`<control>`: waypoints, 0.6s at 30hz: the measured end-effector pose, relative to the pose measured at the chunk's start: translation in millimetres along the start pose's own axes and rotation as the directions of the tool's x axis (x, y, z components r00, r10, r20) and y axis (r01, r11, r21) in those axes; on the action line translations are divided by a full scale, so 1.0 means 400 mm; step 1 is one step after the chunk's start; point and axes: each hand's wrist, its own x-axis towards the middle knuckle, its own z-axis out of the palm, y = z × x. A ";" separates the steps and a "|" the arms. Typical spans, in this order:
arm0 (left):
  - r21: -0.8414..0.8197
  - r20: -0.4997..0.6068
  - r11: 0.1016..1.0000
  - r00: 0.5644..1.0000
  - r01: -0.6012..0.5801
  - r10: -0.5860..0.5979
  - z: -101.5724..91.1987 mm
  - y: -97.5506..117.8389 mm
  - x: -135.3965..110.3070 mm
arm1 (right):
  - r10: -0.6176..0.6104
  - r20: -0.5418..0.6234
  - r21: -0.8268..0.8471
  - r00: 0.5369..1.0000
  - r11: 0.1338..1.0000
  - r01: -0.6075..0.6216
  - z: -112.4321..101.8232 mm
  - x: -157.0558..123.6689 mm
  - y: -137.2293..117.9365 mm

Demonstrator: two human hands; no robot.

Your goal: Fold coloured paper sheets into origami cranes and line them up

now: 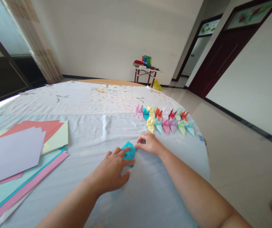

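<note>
Across the white cloth-covered table (79,98), our spread left hand (111,171) pins folded blue paper (129,152), our curled right hand (150,144) just beside it. Slipping could misplace a crease.

body: person, arms bare | left forearm (71,202): no sleeve, nothing worn, enters near left | right forearm (197,190): no sleeve, rounded, enters near right | left hand (109,169), right hand (150,144): gloveless, ringless

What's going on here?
A person's left hand rests on a folded piece of blue paper, and their right hand sits just beside it, on the tablecloth. Two rows of origami cranes stand beyond the hands, and a stack of colored paper lies to the left.
</note>
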 end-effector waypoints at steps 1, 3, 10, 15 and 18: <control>-0.009 -0.003 1.000 1.000 -0.002 0.002 0.001 -0.002 0.001 | -0.011 0.015 -0.005 1.000 1.000 0.011 -0.001 -0.002 -0.001; -0.020 -0.009 1.000 1.000 -0.004 0.004 0.002 -0.005 0.003 | -0.009 0.035 -0.015 0.999 1.000 0.010 0.000 -0.002 -0.002; -0.036 -0.003 0.999 1.000 -0.014 0.014 0.000 -0.016 0.004 | 0.031 -0.002 -0.042 1.000 0.999 -0.031 0.010 0.007 0.001; -0.117 -0.037 0.990 0.996 -0.084 0.080 -0.016 -0.027 0.009 | -0.081 -0.020 -0.003 0.997 0.997 0.081 0.005 -0.007 -0.008; -0.232 -0.079 0.966 0.992 -0.112 0.096 -0.031 -0.040 0.012 | -0.154 0.028 0.001 0.988 0.988 0.154 0.005 -0.014 -0.014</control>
